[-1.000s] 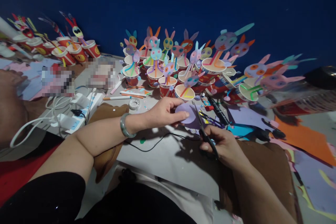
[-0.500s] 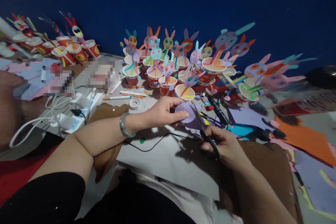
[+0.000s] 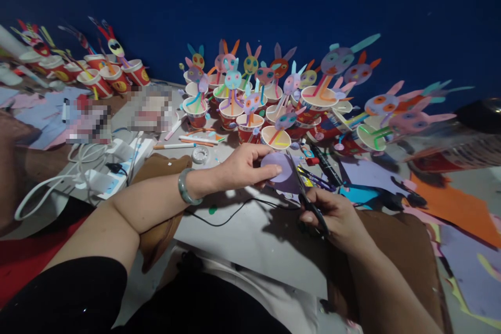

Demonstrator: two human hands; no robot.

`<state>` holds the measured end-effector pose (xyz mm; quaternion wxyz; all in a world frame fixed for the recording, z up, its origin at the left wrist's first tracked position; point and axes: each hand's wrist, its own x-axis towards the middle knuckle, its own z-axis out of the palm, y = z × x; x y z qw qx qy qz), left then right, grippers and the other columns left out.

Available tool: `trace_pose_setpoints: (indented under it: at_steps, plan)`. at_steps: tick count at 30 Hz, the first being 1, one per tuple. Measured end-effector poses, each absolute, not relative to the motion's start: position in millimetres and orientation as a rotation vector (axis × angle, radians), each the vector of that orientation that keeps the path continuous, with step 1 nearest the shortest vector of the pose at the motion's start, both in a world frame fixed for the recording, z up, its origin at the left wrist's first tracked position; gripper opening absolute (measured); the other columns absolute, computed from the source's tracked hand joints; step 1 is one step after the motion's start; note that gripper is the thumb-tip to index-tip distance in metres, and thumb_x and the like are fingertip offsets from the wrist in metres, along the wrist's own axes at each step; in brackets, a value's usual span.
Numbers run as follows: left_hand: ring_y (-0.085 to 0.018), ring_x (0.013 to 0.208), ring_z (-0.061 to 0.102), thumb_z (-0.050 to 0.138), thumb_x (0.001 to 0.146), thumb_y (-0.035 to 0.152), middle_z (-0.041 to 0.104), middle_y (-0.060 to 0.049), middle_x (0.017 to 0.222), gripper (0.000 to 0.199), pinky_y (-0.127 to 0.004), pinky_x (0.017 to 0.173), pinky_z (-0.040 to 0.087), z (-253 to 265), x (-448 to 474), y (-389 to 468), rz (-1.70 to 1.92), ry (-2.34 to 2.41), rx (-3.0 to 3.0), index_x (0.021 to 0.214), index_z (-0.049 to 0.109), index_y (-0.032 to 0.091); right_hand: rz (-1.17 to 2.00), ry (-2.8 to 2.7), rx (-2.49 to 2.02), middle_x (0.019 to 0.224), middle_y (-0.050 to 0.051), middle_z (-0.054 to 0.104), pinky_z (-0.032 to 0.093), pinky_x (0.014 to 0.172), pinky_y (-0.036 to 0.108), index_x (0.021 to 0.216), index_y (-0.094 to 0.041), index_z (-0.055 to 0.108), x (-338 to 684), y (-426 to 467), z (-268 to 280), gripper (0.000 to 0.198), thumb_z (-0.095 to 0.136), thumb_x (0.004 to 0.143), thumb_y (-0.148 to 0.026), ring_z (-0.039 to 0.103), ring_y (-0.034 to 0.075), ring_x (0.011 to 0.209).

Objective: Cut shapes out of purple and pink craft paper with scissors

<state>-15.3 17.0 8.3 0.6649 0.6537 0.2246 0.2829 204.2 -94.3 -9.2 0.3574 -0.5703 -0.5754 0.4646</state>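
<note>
The left hand (image 3: 242, 168) pinches a rounded purple paper piece (image 3: 278, 168) above the pale grey bench (image 3: 235, 240); at the paper's right edge, the right hand (image 3: 338, 218) grips black-handled metal scissors (image 3: 302, 197). Both have barely shifted since a second ago, so cutting seems little advanced.

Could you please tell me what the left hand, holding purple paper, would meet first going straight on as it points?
Probably the scissors, which the right hand holds at the purple paper, though exact depth is unclear.
</note>
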Motion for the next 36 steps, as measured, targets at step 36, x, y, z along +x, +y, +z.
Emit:
trace_pose_setpoints:
  at_steps: [36]
  plan:
    - [-0.006, 0.05, 0.051, 0.07, 0.08, 0.037, 0.056, 0.001, 0.061, 0.027, -0.018, 0.047, 0.04, 10.8, -16.9, 19.5, 0.687, 0.493, 1.515, 0.079, 0.06, 0.012, 1.214, -1.464, -1.477, 0.051, -0.003, 0.049, 0.03, 0.042, 0.023, 0.058, -0.02, 0.05, 204.9, -94.7, -7.1, 0.053, 0.08, 0.063, -0.063, 0.039, 0.009, 0.047]
